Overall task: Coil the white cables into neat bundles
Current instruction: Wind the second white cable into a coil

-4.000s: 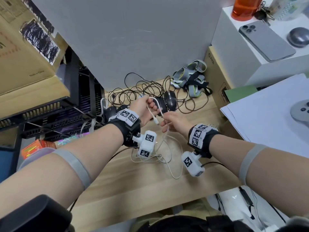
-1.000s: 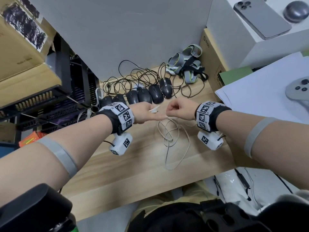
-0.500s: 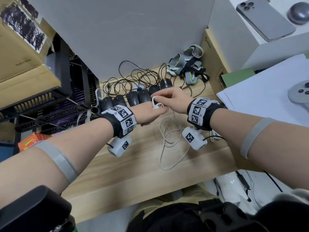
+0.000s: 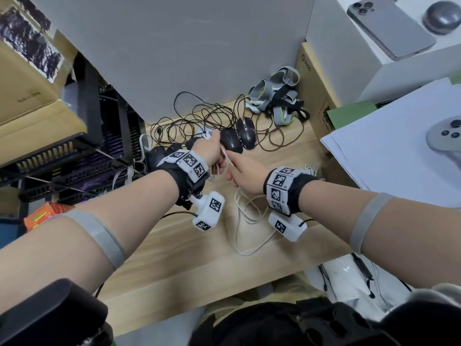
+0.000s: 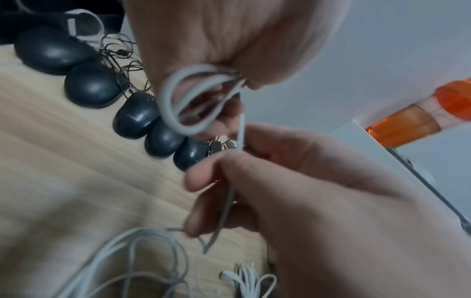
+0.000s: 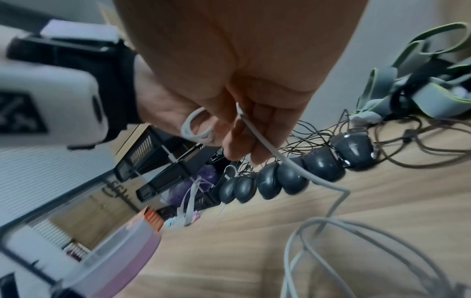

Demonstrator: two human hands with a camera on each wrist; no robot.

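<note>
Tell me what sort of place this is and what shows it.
Probably an office or lab workbench used for sorting equipment. A row of black computer mice with tangled cords lies on the wooden desk, cardboard boxes stand alongside, and a phone rests on a white box.

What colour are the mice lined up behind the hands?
Black mice, clearest in the right wrist view.
</note>
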